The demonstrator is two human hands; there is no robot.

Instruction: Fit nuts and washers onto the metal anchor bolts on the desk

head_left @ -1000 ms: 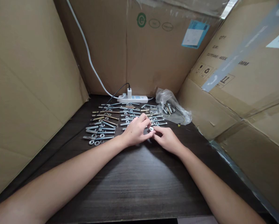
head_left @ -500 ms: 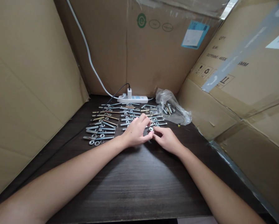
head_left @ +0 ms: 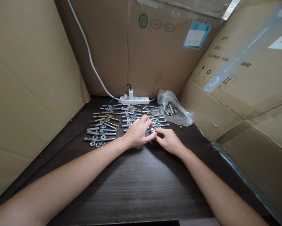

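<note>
A small silvery nut (head_left: 152,130) sits between the fingertips of my two hands, just above the dark table (head_left: 136,188). My left hand (head_left: 139,132) is closed on it, with the thumb below and the bent fingers above. From the other side, the thumb and index finger of my right hand (head_left: 170,142) pinch close around the nut's edge. My fingers partly cover whatever else may be at that spot. Rows of metal bolts (head_left: 103,139) with loose nuts and washers (head_left: 97,144) lie beside and beyond my left hand.
A clear plastic bag (head_left: 178,111) with more bolts lies at the back right. Behind the rows stands a white power strip (head_left: 143,100) with a plugged-in charger (head_left: 130,94). A black cable (head_left: 67,142) runs along the left. Cardboard boxes (head_left: 107,56) wall in three sides.
Almost nothing differs. Both hands stay in the same place around the nut, with only a slight shift of the fingertips.
</note>
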